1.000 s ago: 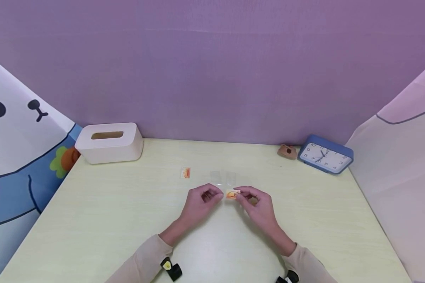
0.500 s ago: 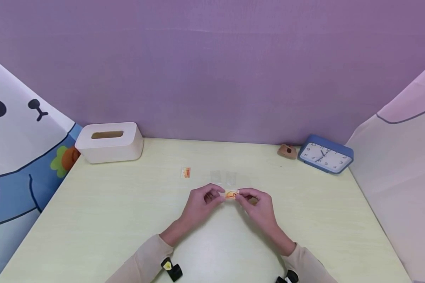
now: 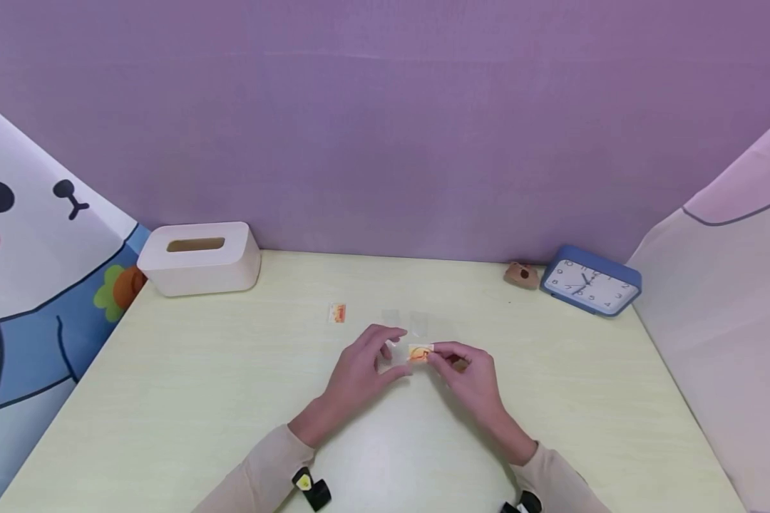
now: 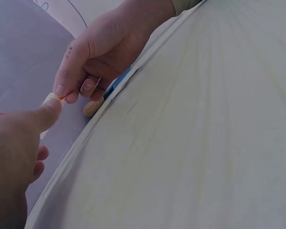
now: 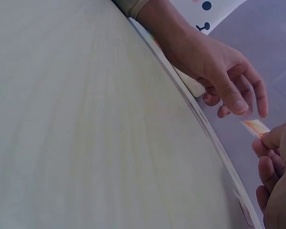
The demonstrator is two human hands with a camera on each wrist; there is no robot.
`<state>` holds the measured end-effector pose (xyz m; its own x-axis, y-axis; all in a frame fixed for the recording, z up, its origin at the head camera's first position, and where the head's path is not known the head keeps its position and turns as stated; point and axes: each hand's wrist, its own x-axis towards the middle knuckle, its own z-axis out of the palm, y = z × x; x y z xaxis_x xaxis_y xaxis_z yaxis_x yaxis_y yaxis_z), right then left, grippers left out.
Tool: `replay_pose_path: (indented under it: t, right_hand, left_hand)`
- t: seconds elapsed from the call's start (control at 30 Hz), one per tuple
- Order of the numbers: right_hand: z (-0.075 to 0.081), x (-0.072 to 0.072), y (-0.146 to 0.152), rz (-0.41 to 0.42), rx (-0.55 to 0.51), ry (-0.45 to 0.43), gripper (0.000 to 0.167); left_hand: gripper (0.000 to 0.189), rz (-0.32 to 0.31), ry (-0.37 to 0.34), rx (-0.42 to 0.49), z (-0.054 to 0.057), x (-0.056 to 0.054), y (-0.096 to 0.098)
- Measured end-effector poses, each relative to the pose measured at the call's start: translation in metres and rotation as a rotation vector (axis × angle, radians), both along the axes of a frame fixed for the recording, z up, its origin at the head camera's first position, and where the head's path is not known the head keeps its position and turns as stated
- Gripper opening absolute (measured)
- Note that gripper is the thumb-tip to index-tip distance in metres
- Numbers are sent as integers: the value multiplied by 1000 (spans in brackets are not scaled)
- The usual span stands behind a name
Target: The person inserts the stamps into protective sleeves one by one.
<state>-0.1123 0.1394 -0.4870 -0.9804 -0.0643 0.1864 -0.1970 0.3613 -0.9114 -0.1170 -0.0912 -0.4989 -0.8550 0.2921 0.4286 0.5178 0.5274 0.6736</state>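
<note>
In the head view my right hand [image 3: 465, 374] pinches a small orange-and-white printed card [image 3: 419, 353] by its right end, between thumb and fingertips. My left hand [image 3: 366, 363] is at the card's left side, thumb and index finger spread apart, with a faint clear film [image 3: 394, 350] between them. Seen from the right wrist, the left hand [image 5: 229, 81] has loose fingers just beyond the card [image 5: 256, 127]. The left wrist view has the left thumb overlapping the card. Behind the hands lie two clear plastic pieces, one [image 3: 418, 324] beside the other [image 3: 391, 315], which the left index finger partly covers.
A second small orange-and-white card [image 3: 337, 313] lies left of the clear pieces. Along the back of the table [image 3: 199, 385] stand a white tissue box [image 3: 199, 267], a small brown animal figure [image 3: 521, 275] and a blue clock [image 3: 590, 281]. A purple backdrop [image 3: 385, 142] rises behind.
The left fingertips first came in to the card's left end, then spread apart, the index finger moving up and away. The right hand keeps its pinch on the card, nearly still.
</note>
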Motion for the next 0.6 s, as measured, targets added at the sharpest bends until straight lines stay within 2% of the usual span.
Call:
replay_pose_path:
  t: [0.1,0.2,0.43,0.6]
  right_hand:
    - [1,0,0,-10,2,-26,11]
    - [1,0,0,-7,-2,-29,11]
    - [-1,-1,0,5,-11,-11,11]
    - [0,0,0,20,-31,-1,12]
  left_hand:
    - [60,8,109,-91,1,0,-1]
    - [57,6,163,-110,1,0,-1]
    - [49,-34,220,-43,-3,-1,-1]
    - [48,-40,223,-35,-4,-1,0]
